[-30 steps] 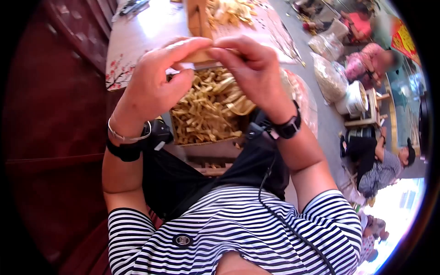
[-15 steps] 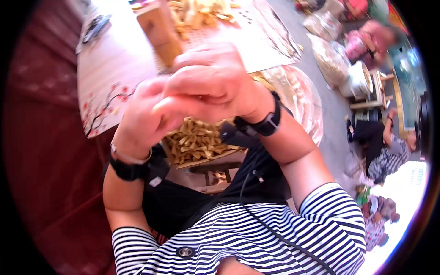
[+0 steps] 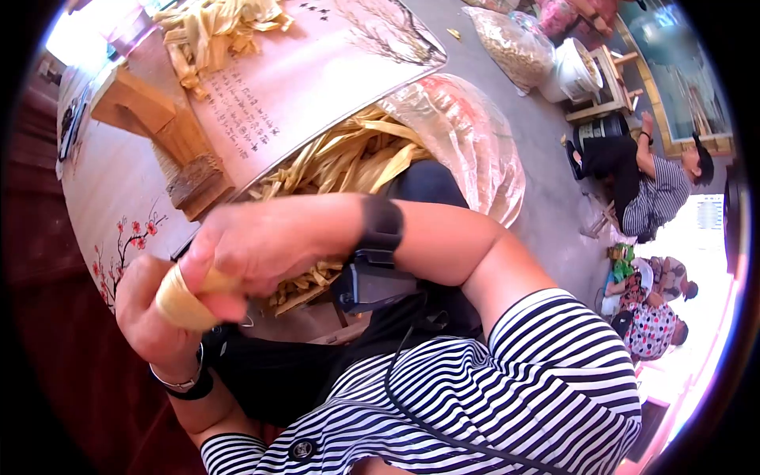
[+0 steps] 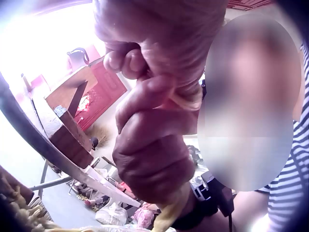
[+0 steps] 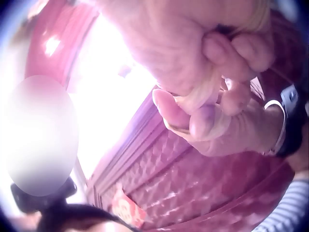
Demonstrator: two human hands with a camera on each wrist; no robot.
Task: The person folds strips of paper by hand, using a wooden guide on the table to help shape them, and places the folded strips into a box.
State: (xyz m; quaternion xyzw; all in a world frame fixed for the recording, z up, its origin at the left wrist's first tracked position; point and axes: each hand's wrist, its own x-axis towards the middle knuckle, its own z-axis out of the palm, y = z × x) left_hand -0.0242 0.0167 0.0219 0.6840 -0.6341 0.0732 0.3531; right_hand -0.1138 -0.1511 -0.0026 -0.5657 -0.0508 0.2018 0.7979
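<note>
Writing (image 3: 241,119): columns of dark characters on the pale pink mat (image 3: 317,87), toward ten o'clock in the head view, too small to read.
Badge (image 3: 302,450): round, dark-rimmed, toward seven o'clock on the striped shirt (image 3: 475,388); its mark is illegible.
Left hand (image 3: 150,317): fingers curled round the yellow strip (image 3: 186,303), touching the other hand.
Right hand (image 3: 273,237): blurred fingers bent narrow, pinching the same strip.
Strip's place: between eight and nine o'clock, looped at the fingers, flat, smooth and bendy.
Wooden block (image 3: 166,131): ten o'clock, angular, rough at its near end.
Loose strips (image 3: 360,154): just short of twelve, long, creased, tan-yellow.
Plastic bag (image 3: 467,150): between one and two, clear, wrinkled, shiny.
Seated person (image 3: 653,190): between two and three, black cap, striped top.
</note>
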